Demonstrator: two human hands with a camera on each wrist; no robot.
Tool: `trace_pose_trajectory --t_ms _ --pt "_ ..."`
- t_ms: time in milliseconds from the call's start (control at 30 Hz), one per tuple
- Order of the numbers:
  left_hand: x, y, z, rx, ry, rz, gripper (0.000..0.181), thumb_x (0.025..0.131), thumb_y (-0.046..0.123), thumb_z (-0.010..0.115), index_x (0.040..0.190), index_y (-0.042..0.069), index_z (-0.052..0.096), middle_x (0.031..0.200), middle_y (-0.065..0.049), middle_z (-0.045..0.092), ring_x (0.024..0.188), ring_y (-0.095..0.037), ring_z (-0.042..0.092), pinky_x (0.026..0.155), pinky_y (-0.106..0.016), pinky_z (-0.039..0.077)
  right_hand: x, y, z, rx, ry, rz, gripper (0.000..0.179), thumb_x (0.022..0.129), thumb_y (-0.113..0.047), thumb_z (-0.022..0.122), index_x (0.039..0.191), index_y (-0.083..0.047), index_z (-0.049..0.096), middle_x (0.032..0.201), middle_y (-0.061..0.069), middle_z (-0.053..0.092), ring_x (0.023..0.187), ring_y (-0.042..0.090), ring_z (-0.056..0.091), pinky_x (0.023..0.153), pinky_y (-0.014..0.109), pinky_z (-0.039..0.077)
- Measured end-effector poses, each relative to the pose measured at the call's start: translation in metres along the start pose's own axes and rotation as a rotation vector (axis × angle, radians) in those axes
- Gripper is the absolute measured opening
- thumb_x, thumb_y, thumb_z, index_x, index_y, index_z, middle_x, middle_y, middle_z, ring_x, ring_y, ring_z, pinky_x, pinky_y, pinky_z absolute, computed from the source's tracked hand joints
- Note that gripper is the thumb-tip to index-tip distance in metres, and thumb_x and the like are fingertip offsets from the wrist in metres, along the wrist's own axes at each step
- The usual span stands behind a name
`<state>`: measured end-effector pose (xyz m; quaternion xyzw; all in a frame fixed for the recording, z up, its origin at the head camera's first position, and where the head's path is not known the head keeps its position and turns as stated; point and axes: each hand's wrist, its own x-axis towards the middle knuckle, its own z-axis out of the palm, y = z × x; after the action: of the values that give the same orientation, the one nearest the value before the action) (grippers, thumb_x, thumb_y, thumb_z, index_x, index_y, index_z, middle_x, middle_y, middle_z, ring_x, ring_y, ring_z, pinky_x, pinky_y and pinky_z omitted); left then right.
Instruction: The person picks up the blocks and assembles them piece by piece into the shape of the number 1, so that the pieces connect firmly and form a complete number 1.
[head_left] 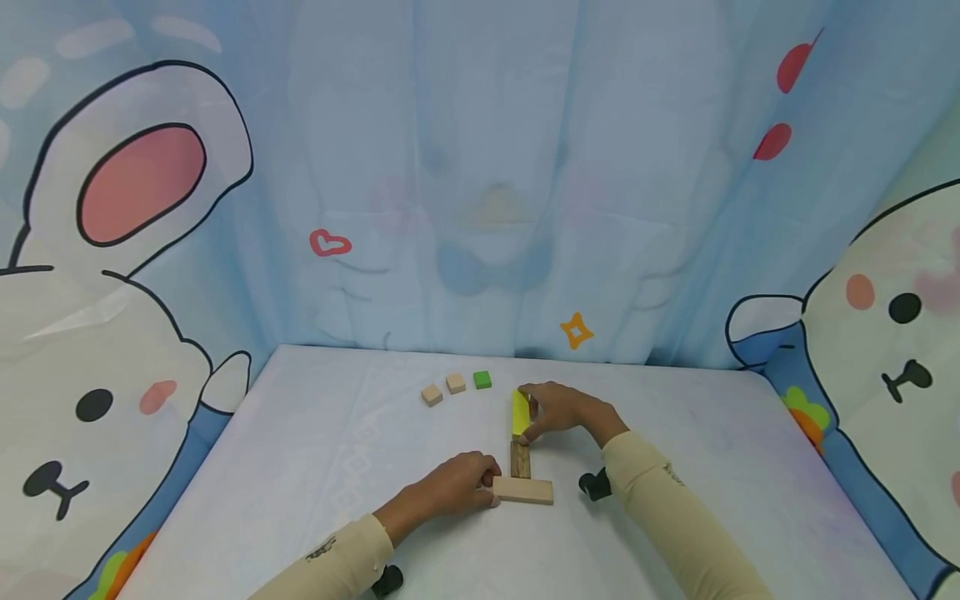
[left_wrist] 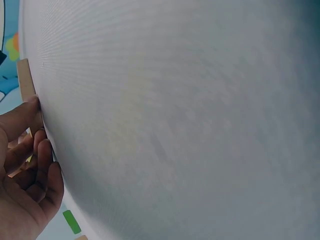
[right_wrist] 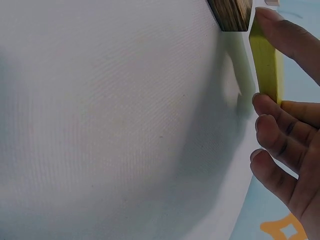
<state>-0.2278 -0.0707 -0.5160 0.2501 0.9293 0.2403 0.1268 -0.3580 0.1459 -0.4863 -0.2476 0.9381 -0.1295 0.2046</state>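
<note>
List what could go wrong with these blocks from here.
1. The right hand pinches the yellow block by its ends, close to the brown block; a slip could knock that one askew.
2. The left hand grips only the left end of the pale block, so a twist there might swing its free end and disturb the brown block.

1. Left arm (head_left: 337, 557) reaches forward and inward; left hand (head_left: 461, 483) pinches between thumb and fingers.
2. Right arm (head_left: 678, 512) extends farther forward; right hand (head_left: 558, 408) grips between spread thumb and slightly bent fingers.
</note>
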Motion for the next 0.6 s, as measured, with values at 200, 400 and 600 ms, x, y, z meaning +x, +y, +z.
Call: trace_pose_trajectory --t_ms 200,400,600 --pt "0.0004 0.0 0.0001 -0.001 -0.003 -0.004 0.031 0.089 0.023 0.078 0.115 0.01 0.068 0.088 0.009 0.059 0.075 -0.001 0.049 0.071 -0.019 0.045 0.0013 0.0004 0.0004 -0.004 -0.009 -0.004 0.099 0.073 -0.049 0.087 0.149 -0.003 0.042 0.098 -0.001 0.061 0.089 0.016 0.052 0.083 0.037 0.048" --pt "-0.0001 0.0007 0.0002 0.0 -0.012 -0.009 0.031 0.089 0.023 0.078 0.115 0.01 0.068 0.086 0.01 0.058 0.074 -0.001 0.049 0.07 -0.019 0.045 -0.0007 -0.0003 0.0001 -0.011 -0.025 -0.008 0.099 0.073 -0.049 0.087 0.148 -0.002 0.043 0.097 -0.001 0.061 0.088 0.016 0.053 0.083 0.037 0.048" --pt "0.0003 0.0002 -0.0003 -0.001 -0.008 -0.005 0.031 0.089 0.022 0.078 0.115 0.01 0.068 0.086 0.009 0.058 0.074 -0.002 0.049 0.069 -0.019 0.045 -0.0002 -0.001 -0.0007 -0.017 -0.043 -0.018 0.098 0.074 -0.048 0.086 0.148 -0.001 0.042 0.095 -0.002 0.061 0.088 0.016 0.053 0.082 0.037 0.048"
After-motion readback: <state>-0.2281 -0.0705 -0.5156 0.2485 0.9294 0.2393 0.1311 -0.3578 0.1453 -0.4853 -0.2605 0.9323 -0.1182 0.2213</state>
